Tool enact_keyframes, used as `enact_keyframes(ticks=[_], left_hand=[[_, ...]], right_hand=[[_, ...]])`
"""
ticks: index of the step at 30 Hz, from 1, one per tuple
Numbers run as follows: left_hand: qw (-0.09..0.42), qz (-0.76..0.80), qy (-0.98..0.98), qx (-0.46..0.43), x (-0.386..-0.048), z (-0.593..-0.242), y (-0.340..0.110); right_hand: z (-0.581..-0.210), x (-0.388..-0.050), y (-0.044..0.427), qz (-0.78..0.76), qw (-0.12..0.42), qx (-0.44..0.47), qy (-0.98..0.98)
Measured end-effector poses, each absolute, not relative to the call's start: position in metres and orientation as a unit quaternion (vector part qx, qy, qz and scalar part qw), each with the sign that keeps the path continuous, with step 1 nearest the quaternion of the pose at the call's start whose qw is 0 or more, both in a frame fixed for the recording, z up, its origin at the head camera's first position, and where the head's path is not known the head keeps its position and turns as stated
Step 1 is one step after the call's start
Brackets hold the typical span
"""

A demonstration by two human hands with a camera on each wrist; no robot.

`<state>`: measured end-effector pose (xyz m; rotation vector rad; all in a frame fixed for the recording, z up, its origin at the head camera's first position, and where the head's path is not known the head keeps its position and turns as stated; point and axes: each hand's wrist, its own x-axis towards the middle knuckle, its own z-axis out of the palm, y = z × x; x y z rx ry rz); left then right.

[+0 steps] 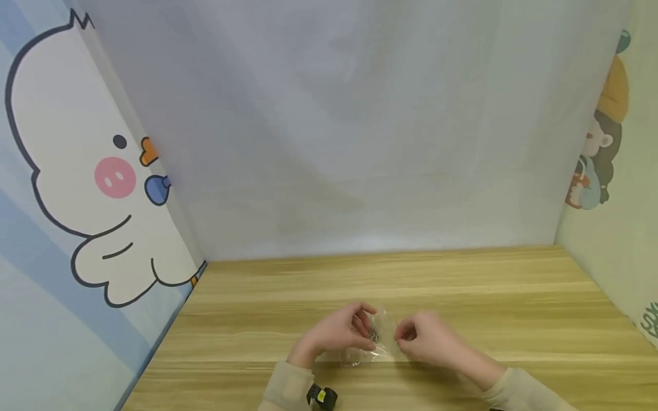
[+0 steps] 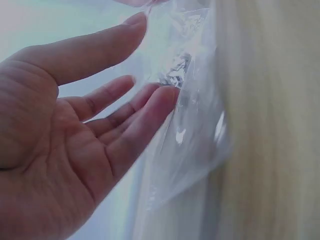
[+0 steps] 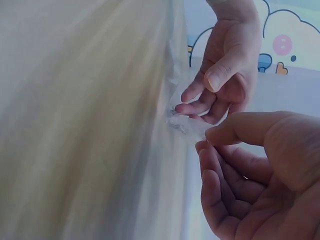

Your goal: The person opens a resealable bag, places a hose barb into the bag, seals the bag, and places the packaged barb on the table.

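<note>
A clear plastic bag with small shiny metal pieces inside lies between my two hands, over the wooden table. My right hand pinches the bag's edge between thumb and index finger, as the right wrist view shows. On the other side, my left hand has its thumb and fingers spread apart, with fingertips against or just beside the bag. The metal pieces sit near those fingertips in the left wrist view. What exactly they are cannot be made out through the glare.
The wooden table runs back to a pale grey curtain. A cartoon-printed panel stands at the left, and another printed panel at the right. A black device is strapped at the left wrist.
</note>
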<state>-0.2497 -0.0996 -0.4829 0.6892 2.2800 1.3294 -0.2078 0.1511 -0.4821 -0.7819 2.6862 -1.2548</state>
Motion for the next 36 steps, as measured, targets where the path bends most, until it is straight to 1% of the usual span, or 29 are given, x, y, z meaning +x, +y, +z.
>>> enact_keyframes(ticks=[4,7,9,12,14,15,20,25,30,36], left_hand=[[0.200,0.535,0.788,0.228,-0.252,-0.478,-0.098],[0.179,0.566,0.777,0.207,-0.253,-0.476,-0.095],[0.141,0.570,0.785,0.199,-0.255,-0.475,-0.092],[0.066,0.544,0.813,0.196,-0.257,-0.473,-0.085],[0.035,0.523,0.828,0.198,-0.258,-0.472,-0.081],[0.029,0.517,0.831,0.202,-0.258,-0.472,-0.078],[0.044,0.535,0.821,0.194,-0.260,-0.474,-0.067],[0.028,0.577,0.799,0.167,-0.259,-0.472,-0.063],[0.022,0.601,0.779,0.179,-0.257,-0.466,-0.064],[0.017,0.653,0.733,0.189,-0.254,-0.458,-0.064]], right_hand=[[-0.475,-0.211,0.160,-0.420,0.022,-0.236,0.876],[-0.470,-0.213,0.169,-0.422,0.015,-0.226,0.878],[-0.466,-0.214,0.175,-0.420,0.013,-0.221,0.880],[-0.462,-0.217,0.182,-0.422,0.013,-0.225,0.878],[-0.459,-0.218,0.185,-0.424,0.013,-0.228,0.876],[-0.457,-0.219,0.186,-0.427,0.013,-0.230,0.875],[-0.454,-0.222,0.191,-0.441,0.004,-0.225,0.869],[-0.453,-0.222,0.194,-0.474,-0.016,-0.203,0.857],[-0.448,-0.222,0.194,-0.494,-0.044,-0.178,0.850],[-0.445,-0.223,0.195,-0.508,-0.053,-0.150,0.846]])
